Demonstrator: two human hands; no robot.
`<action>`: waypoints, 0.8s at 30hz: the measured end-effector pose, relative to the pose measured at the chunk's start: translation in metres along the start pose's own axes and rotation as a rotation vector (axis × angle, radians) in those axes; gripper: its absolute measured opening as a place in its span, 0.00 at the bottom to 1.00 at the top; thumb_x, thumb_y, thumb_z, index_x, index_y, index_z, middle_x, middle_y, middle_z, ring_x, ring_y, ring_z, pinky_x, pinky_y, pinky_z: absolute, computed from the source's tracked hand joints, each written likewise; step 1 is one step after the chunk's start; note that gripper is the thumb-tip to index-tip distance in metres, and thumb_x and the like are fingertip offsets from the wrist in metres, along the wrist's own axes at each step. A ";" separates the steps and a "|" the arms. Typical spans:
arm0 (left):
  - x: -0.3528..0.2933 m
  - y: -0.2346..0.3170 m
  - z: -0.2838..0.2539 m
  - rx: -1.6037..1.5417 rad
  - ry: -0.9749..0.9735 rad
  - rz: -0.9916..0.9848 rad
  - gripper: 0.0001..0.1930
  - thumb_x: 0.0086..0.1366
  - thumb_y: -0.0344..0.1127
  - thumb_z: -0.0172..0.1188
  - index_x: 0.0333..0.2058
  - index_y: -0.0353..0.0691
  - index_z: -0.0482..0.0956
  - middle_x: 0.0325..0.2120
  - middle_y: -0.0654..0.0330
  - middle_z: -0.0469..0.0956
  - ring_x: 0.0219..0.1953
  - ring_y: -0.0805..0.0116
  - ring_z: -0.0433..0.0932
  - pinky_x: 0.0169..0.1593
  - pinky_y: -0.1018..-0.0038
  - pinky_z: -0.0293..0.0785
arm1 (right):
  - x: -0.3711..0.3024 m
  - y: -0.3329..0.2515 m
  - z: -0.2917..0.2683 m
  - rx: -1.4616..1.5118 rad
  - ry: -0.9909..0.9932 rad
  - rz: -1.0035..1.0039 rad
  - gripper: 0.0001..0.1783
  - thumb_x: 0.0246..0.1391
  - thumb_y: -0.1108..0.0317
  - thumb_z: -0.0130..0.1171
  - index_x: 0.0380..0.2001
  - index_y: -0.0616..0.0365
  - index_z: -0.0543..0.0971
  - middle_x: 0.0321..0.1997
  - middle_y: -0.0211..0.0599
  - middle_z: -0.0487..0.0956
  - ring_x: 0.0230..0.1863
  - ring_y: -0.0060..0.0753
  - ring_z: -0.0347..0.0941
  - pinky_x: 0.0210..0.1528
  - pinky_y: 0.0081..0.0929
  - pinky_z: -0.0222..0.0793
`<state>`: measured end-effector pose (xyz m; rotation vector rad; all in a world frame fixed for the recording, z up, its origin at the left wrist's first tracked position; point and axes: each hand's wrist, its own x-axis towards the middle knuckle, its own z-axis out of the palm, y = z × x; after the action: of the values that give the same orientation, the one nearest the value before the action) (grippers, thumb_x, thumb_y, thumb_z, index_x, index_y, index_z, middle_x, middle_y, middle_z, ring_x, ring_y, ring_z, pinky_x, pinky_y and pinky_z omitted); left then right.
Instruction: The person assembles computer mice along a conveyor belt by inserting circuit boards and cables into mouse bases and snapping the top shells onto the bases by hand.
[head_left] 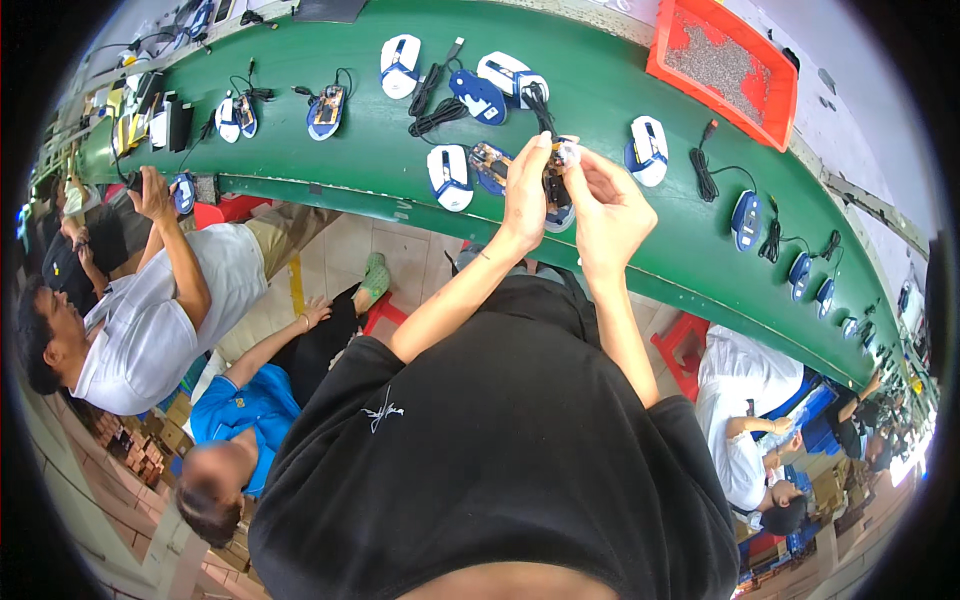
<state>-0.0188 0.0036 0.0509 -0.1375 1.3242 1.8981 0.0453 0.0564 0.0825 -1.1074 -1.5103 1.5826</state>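
An opened computer mouse (pixel 561 216), with its circuit board and dark inner parts showing, stands between my hands over the green bench's near edge. My left hand (pixel 526 198) closes on its left side, fingers pointing away from me, near a black cable (pixel 541 108). A small, whitish, clear-looking piece (pixel 570 153) is pinched in the fingertips of my right hand (pixel 612 208) at the mouse's far end. Just left of my left hand lies another opened mouse base (pixel 488 163) with a bare board, and a white mouse top shell (pixel 450 178) rests beside it.
On the green bench (pixel 590 95) lie several blue-and-white mice with coiled cables. A red bin (pixel 724 75) of small metal parts stands at the far right. To the left sit a person in white (pixel 215 275) and one in blue (pixel 245 405); red stools (pixel 683 350) stand below.
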 end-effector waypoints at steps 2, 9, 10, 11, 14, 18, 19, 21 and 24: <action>0.000 0.001 0.000 0.006 -0.001 -0.005 0.19 0.74 0.44 0.42 0.42 0.35 0.77 0.31 0.66 0.76 0.32 0.81 0.72 0.37 0.81 0.70 | -0.001 0.000 -0.002 -0.036 -0.042 0.102 0.11 0.49 0.75 0.67 0.38 0.65 0.83 0.34 0.38 0.83 0.33 0.24 0.81 0.37 0.20 0.77; -0.006 0.005 0.003 0.127 0.020 0.080 0.19 0.74 0.45 0.42 0.42 0.35 0.75 0.32 0.65 0.74 0.34 0.81 0.71 0.38 0.82 0.69 | -0.001 0.001 0.002 0.010 -0.023 0.064 0.09 0.49 0.76 0.67 0.36 0.64 0.83 0.34 0.37 0.82 0.31 0.22 0.80 0.35 0.20 0.77; -0.007 0.006 -0.002 0.120 0.007 0.057 0.18 0.74 0.45 0.44 0.42 0.35 0.75 0.31 0.65 0.74 0.33 0.81 0.70 0.37 0.82 0.69 | -0.002 0.003 0.002 -0.114 -0.039 -0.086 0.08 0.48 0.77 0.67 0.35 0.64 0.83 0.34 0.38 0.82 0.30 0.25 0.80 0.34 0.21 0.76; -0.006 0.006 -0.002 0.177 0.044 0.133 0.15 0.71 0.44 0.50 0.40 0.36 0.74 0.30 0.65 0.74 0.31 0.81 0.71 0.35 0.81 0.69 | -0.002 0.004 0.002 -0.238 -0.056 -0.235 0.08 0.48 0.77 0.67 0.34 0.64 0.83 0.33 0.39 0.82 0.29 0.27 0.80 0.33 0.22 0.76; 0.007 0.014 -0.013 -0.003 0.129 -0.024 0.12 0.64 0.38 0.60 0.39 0.36 0.73 0.26 0.59 0.77 0.28 0.74 0.76 0.30 0.78 0.72 | 0.001 0.012 -0.006 -0.358 -0.327 -0.429 0.10 0.45 0.77 0.66 0.35 0.59 0.84 0.40 0.37 0.80 0.43 0.36 0.77 0.43 0.28 0.74; 0.025 0.021 -0.032 -0.241 -0.052 -0.124 0.17 0.59 0.26 0.53 0.48 0.33 0.71 0.34 0.53 0.76 0.37 0.62 0.78 0.43 0.64 0.80 | 0.029 0.055 -0.037 -0.523 -0.205 -0.323 0.08 0.50 0.68 0.64 0.34 0.57 0.82 0.46 0.36 0.80 0.51 0.41 0.72 0.52 0.37 0.68; 0.024 0.017 -0.036 -0.250 -0.061 -0.147 0.17 0.61 0.32 0.54 0.48 0.32 0.71 0.34 0.53 0.76 0.36 0.61 0.78 0.44 0.62 0.79 | 0.049 0.078 -0.052 -0.833 -0.117 -0.317 0.19 0.50 0.63 0.65 0.45 0.58 0.79 0.51 0.43 0.76 0.55 0.46 0.69 0.57 0.39 0.64; 0.021 0.013 -0.036 -0.285 -0.110 -0.241 0.19 0.64 0.39 0.53 0.48 0.31 0.71 0.33 0.52 0.76 0.36 0.61 0.78 0.45 0.62 0.79 | 0.072 0.114 -0.074 -1.272 0.062 -0.236 0.40 0.49 0.56 0.66 0.63 0.58 0.64 0.61 0.52 0.65 0.59 0.53 0.61 0.61 0.40 0.59; 0.019 0.011 -0.036 -0.333 -0.126 -0.340 0.27 0.66 0.52 0.47 0.48 0.30 0.71 0.33 0.50 0.77 0.36 0.58 0.78 0.44 0.60 0.79 | 0.083 0.129 -0.089 -1.042 -0.075 -0.211 0.38 0.50 0.55 0.65 0.62 0.57 0.67 0.58 0.50 0.69 0.58 0.51 0.64 0.60 0.39 0.60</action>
<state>-0.0511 -0.0172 0.0336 -0.3804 0.8323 1.7848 0.1021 0.1558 -0.0530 -1.3263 -2.5005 0.6324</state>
